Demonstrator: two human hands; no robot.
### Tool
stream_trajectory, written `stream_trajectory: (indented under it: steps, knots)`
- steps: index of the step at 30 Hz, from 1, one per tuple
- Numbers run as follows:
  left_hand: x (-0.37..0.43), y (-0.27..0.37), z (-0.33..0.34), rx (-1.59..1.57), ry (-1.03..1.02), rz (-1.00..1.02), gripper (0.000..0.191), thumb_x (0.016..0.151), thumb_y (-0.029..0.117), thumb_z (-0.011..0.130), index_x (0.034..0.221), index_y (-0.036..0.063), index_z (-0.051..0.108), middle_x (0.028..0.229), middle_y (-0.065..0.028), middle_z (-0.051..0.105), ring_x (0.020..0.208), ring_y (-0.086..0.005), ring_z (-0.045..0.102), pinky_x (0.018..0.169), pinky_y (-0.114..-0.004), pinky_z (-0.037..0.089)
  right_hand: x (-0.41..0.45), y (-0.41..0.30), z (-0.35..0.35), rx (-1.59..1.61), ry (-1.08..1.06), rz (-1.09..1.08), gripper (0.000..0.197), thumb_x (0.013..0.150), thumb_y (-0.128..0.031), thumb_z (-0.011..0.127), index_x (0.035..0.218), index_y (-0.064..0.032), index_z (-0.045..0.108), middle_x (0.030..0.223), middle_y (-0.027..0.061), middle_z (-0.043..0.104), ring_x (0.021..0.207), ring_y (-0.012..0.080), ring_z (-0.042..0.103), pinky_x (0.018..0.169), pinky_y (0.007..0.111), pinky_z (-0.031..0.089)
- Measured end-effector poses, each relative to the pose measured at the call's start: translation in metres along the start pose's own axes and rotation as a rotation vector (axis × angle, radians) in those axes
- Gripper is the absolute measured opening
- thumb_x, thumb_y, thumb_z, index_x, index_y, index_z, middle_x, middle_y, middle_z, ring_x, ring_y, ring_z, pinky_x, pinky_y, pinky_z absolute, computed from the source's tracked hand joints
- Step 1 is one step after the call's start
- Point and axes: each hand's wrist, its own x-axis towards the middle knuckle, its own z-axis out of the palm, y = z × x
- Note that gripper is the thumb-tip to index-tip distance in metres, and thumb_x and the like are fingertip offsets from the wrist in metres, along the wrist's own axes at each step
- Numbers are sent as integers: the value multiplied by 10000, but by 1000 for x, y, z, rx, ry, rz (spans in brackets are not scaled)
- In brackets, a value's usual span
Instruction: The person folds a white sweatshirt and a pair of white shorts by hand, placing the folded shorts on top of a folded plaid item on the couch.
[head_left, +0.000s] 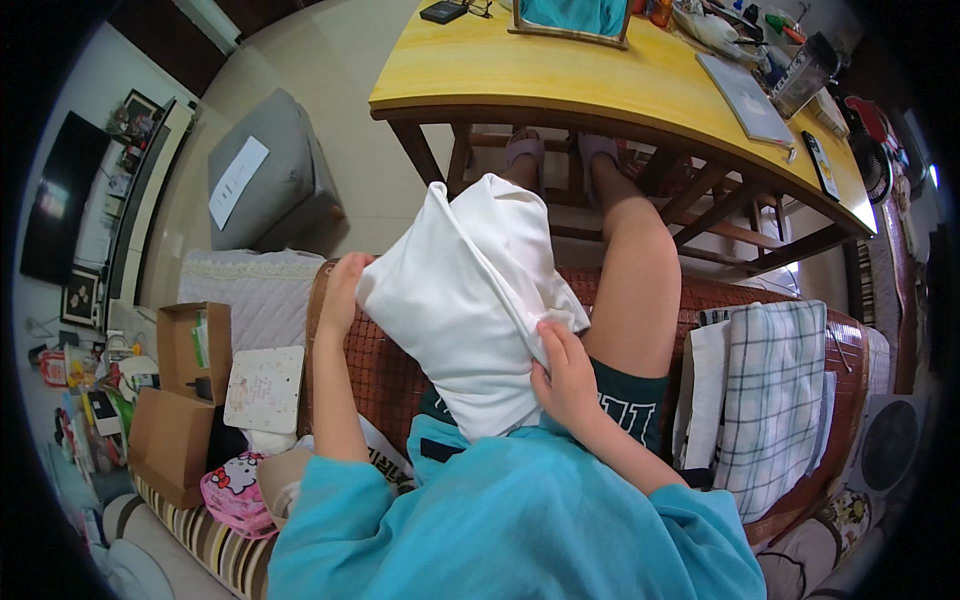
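A white cloth, perhaps a garment, lies in loose folds across my lap and covers one thigh. At its left corner, my left hand grips the fabric, its fingertips partly hidden by the cloth. My right hand pinches a long folded edge on the right side, near my dark green shorts. A fold runs diagonally from the cloth's far end down to those fingers. I sit on a sofa with a brown tile-like mat.
A yellow table stands ahead, bearing a framed mirror, a laptop and a phone. Folded plaid fabric lies to the right. On the left are a cardboard box, a pink bag and a grey ottoman.
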Motion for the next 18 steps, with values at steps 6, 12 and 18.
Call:
stream_trajectory:
  steps: [6,12,18]
  knots:
    - [57,-13,18,-20,-452,-56,542,841,445,442,1151,1,453,1092,-99,512,1051,-178,442,910,-280,318,4,18,15,463,-22,265,313,760,9,480,1072,10,465,1030,159,501,936,260,506,817,305,393]
    - [69,13,31,-279,-351,-64,523,761,356,616,1151,52,447,1037,-44,519,975,-145,461,853,-265,358,11,22,29,678,-10,353,421,739,-129,606,1103,18,453,1112,180,484,1012,280,477,883,314,357]
    - [44,72,25,-303,-187,387,251,676,93,715,778,87,486,701,67,431,636,-30,405,563,-167,341,-6,25,5,689,4,172,260,761,-96,589,978,0,481,868,107,497,798,187,480,704,270,384]
